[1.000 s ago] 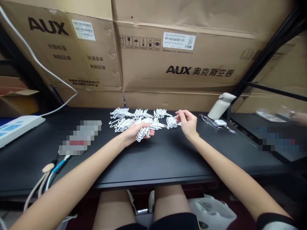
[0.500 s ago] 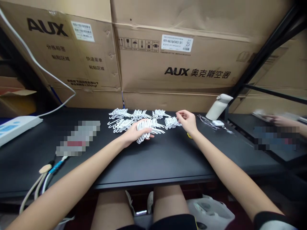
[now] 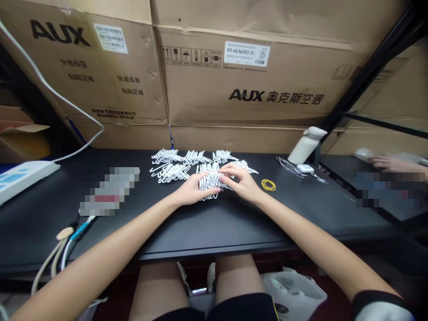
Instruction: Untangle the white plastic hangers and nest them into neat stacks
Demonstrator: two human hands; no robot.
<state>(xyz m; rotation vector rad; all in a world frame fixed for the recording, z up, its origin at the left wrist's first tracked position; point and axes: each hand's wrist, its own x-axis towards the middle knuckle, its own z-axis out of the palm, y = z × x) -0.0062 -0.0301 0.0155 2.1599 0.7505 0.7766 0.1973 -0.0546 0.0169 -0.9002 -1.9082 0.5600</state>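
A bundle of white wire hooks [image 3: 210, 182] is raised just above the black table in front of me. My left hand [image 3: 192, 191] wraps round its left side, with the thumb across the front. At the bundle's right end, my right hand [image 3: 240, 182] closes thumb and fingers on the hooks; whether a thin band is also between them I cannot make out. Behind lie several more piles of white hooks [image 3: 170, 173] in two rows, one partly covered by my right hand. A loose coil of yellow rubber bands [image 3: 268, 184] rests right of that hand.
Cardboard boxes [image 3: 200, 107] stand along the back. To the right are a white bottle [image 3: 302, 149], glasses [image 3: 288, 167] and a small white case [image 3: 305, 169]. A power strip [image 3: 25, 176] and a blurred flat object [image 3: 110, 191] lie left. Another person's hand [image 3: 389, 162] shows far right.
My right hand has moved left from beside the far-right pile to the bundle's right end, uncovering the yellow rubber bands. The bundle in my left hand has shifted slightly right.
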